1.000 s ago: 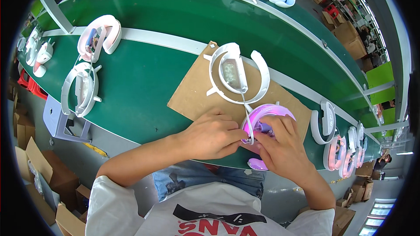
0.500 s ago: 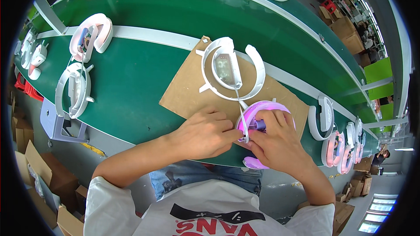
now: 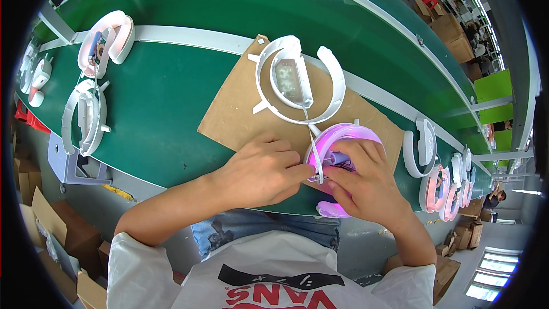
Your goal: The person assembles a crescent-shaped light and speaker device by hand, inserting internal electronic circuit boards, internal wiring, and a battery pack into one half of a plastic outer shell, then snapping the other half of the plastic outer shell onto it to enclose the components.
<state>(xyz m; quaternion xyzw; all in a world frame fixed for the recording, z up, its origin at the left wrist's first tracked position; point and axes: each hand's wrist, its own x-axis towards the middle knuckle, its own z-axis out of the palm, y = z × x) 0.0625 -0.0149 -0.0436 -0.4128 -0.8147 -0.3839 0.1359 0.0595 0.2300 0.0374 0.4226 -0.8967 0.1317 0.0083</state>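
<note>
My left hand (image 3: pixel 260 173) and my right hand (image 3: pixel 366 186) both pinch a glowing pink horseshoe-shaped plastic part (image 3: pixel 342 137) at the near edge of a brown cardboard sheet (image 3: pixel 240 109). A small dark piece sits between my fingertips inside the pink part. A thin white wire (image 3: pixel 311 137) runs from it up to a white horseshoe-shaped frame (image 3: pixel 297 80) lying flat on the cardboard just beyond my hands.
The cardboard lies on a green conveyor belt (image 3: pixel 171 80). White and pink horseshoe parts (image 3: pixel 103 37) rest at the left, another white one (image 3: pixel 86 117) near it, and several more stand at the right (image 3: pixel 440 183). Cardboard boxes (image 3: pixel 51 229) sit on the floor.
My hands stay on the pink part with small finger shifts. The view has drifted slightly; the white frame and wire remain in place.
</note>
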